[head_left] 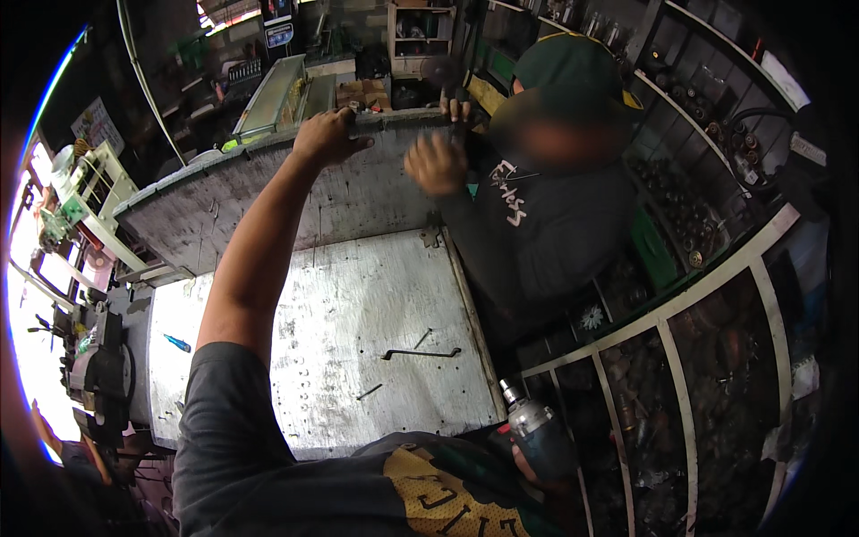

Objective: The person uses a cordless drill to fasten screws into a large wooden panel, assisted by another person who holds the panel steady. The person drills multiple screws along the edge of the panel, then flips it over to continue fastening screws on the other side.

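My left arm reaches across the workbench [313, 358]. My left hand [329, 139] is closed over the top edge of the grey upright panel [358, 192] at its back, thumb pointing right. Low on the right, my right hand [522, 460] is wrapped round a cordless impact wrench [541, 436], its socket end pointing up and left. Much of that hand is hidden behind the tool. On the worn metal top lie a double-ended box wrench [420, 353], a thin rod [369, 392], another small rod [424, 337] and a blue-handled tool [177, 343].
A co-worker in a dark sweatshirt [555, 237] and cap stands at the bench's right side, one hand [436, 164] raised by the panel. Shelves of metal parts [716, 358] line the right. A dark bench machine [98, 367] stands at the left; a glass case [273, 98] is behind.
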Available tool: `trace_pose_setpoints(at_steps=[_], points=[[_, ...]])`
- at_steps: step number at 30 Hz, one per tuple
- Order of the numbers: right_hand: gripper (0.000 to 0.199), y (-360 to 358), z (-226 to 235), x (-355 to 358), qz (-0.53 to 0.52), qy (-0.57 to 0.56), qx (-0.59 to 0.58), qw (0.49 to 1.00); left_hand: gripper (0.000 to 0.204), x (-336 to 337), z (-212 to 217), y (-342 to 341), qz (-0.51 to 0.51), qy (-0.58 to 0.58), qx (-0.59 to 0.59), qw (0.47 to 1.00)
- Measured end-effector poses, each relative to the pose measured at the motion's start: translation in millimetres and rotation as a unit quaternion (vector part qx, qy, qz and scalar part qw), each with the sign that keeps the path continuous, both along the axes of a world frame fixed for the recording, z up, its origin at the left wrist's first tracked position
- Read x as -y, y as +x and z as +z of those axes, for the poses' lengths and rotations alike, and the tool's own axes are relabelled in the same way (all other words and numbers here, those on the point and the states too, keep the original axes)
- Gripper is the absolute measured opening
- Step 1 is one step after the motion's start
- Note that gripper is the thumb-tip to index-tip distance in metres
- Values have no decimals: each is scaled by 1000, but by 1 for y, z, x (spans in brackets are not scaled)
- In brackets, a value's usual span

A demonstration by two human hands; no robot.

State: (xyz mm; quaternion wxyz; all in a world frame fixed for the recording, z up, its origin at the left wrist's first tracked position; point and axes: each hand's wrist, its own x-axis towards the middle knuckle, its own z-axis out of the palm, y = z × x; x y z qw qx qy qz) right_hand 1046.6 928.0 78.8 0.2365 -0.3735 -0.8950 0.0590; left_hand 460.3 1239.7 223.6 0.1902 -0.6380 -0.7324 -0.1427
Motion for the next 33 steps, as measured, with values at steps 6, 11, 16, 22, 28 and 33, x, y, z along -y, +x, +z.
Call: trace_pose_setpoints(at_steps=[6,11,16,22,28,33], points=[[47,-23,28,-13,3,42,18,999,91,14,-7,2,12,-1,-37,999],[39,-42,-5,-41,-38,450,239,859,99,31,-14,6,22,2,-53,998],[37,-47,-50,-70,-33,575,228,785,97,29,-6,7,20,-30,-9,999],[27,-55,-52,-92,111,629,283,716,95,23,-5,11,32,-41,2,999],[35,-68,-57,-106,-143,885,363,254,86,13,6,14,33,-74,28,996],[45,-63,-90,-112,-201,892,394,-89,87,-8,12,40,-20,-42,24,999]])
